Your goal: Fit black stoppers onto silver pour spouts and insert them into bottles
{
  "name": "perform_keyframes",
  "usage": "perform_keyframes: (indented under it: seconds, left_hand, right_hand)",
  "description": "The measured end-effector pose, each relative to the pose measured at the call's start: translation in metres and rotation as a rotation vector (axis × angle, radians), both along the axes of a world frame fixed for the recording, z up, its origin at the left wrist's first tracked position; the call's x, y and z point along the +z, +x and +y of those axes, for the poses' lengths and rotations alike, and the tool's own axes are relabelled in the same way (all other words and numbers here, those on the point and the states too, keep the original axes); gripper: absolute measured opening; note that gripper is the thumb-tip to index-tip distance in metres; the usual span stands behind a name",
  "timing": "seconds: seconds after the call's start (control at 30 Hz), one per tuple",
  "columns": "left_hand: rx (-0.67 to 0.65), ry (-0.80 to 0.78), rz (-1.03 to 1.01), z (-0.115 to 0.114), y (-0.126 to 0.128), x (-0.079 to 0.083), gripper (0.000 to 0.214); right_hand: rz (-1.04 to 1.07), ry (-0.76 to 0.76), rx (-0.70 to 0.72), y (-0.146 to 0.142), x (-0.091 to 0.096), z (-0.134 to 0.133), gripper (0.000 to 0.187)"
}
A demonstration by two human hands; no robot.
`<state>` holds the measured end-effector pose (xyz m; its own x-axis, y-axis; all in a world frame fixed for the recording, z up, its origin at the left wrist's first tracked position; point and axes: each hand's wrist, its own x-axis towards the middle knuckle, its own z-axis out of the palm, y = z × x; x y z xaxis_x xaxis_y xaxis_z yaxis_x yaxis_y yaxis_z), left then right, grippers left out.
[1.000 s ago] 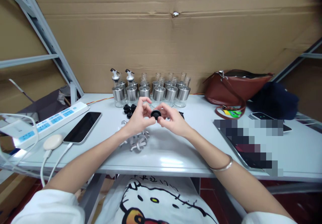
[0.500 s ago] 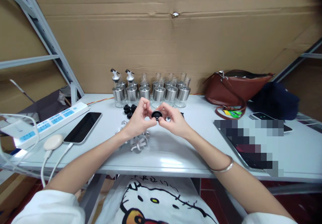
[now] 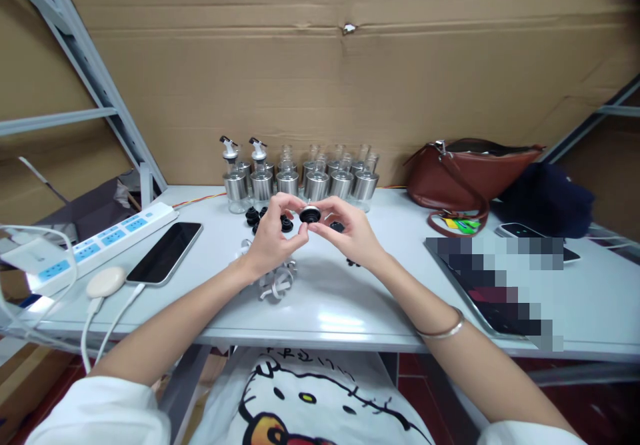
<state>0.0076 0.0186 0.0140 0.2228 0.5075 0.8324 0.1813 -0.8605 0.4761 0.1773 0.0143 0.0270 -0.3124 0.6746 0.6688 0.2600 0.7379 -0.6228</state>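
Note:
A small round black stopper with a silvery rim (image 3: 310, 215) is held up between both hands above the table. My left hand (image 3: 278, 231) pinches it from the left with thumb and index finger. On its other side, the fingers of my right hand (image 3: 349, 229) grip its edge. Several black stoppers (image 3: 253, 216) lie just beyond my left hand. Grey-white plastic spout parts (image 3: 277, 281) are heaped under my left wrist. Behind my hands stand glass bottles with steel sleeves (image 3: 317, 187); two at the left carry pourer spouts (image 3: 259, 150).
To the left lie a phone (image 3: 166, 253), a white power strip (image 3: 105, 243) and a round charger (image 3: 106, 282) with cables. At the right are a brown handbag (image 3: 460, 171), a dark cap (image 3: 545, 198) and a partly blurred tablet (image 3: 480, 285). Cardboard (image 3: 320, 85) closes off the back.
Both hands have raised the stopper slightly and tilted it, so its silvery rim now faces up and its black ridged part points down.

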Motion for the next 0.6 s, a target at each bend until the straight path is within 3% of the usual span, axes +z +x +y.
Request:
perform_keyframes:
  seconds: [0.17,0.3,0.6]
  left_hand:
    - [-0.053,-0.043,-0.063,-0.0002,0.0011,0.001,0.031]
    - [-0.021,-0.117,0.022,-0.0001,-0.0008,0.0002,0.034]
    - [-0.052,-0.093,0.052,0.0013,-0.0053,0.0064,0.032]
  right_hand:
    - [0.098,0.012,0.004,0.0011,0.0016,-0.0025,0.025]
    - [0.118,-0.058,-0.041,0.0033,0.0013,-0.003,0.026]
    - [0.106,-0.096,-0.02,0.005,-0.0012,0.0026,0.03]
